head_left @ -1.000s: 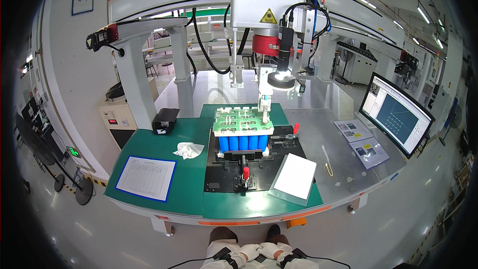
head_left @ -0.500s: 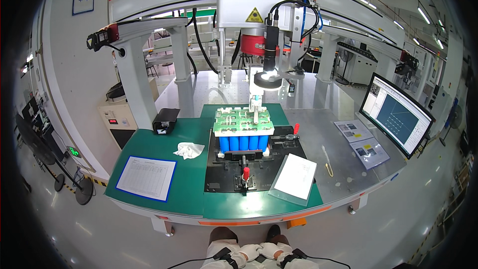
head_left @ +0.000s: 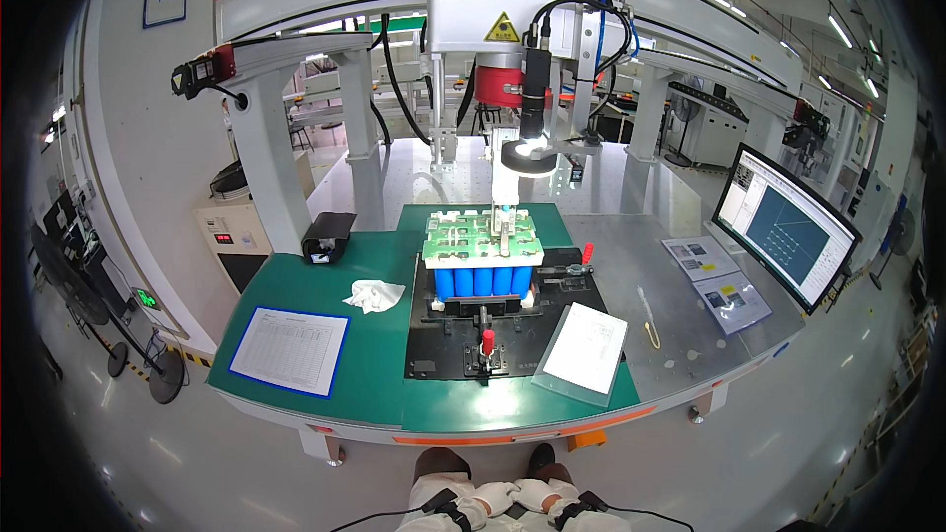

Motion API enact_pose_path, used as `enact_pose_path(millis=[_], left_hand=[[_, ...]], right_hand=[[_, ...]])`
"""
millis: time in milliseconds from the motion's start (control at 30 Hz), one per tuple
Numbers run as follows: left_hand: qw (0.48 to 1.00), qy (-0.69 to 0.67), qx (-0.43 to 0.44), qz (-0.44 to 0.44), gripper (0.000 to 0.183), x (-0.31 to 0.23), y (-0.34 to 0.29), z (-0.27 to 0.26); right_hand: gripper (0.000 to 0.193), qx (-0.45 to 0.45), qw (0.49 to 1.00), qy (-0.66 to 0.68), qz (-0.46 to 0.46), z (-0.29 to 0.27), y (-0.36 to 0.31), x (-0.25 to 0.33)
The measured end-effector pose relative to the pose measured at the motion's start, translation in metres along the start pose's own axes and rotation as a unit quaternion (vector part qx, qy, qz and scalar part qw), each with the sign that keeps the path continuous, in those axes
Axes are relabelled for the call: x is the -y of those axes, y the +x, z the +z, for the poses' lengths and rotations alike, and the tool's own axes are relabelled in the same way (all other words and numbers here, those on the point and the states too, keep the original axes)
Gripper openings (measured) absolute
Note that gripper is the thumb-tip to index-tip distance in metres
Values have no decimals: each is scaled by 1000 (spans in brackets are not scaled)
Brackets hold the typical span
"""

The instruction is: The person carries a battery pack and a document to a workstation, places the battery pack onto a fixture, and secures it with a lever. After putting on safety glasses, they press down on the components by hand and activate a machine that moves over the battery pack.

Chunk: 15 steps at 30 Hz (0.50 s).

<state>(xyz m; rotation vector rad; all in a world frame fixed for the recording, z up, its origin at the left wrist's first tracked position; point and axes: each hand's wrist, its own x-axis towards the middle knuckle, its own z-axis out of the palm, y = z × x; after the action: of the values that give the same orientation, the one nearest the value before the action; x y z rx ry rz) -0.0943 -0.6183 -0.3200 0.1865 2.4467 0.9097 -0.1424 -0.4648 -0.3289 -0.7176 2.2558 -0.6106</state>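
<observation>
Both gloved hands — left [head_left: 490, 498], right [head_left: 540, 497] — clasped together, holding nothing, well short of the battery pack [head_left: 483, 256] straight ahead on the tabletop [head_left: 365, 355].

Grey glossy floor [head_left: 197, 473] around green-topped desk [head_left: 335, 335]; white wall [head_left: 148, 138] left of desk; ceiling strip lights [head_left: 838, 30] upper right.

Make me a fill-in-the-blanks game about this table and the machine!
1. The round cells under the green board are coloured ____.
2. The crumpled white cloth lies on the ____ mat.
3. The screen stands on the person's ____ side.
4. The left hand and right hand touch each ____.

Missing words: blue; green; right; other
</observation>
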Motion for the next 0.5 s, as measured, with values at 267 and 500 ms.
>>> enact_pose_path(millis=[267,500], left_hand=[[1000,1,7,-6,35,2,2,3],[1000,-1,7,-7,34,2,2,1]], right_hand=[[43,2,1000,0,-1,1,1,-1],[44,8,1000,13,10,0,1,-1]])
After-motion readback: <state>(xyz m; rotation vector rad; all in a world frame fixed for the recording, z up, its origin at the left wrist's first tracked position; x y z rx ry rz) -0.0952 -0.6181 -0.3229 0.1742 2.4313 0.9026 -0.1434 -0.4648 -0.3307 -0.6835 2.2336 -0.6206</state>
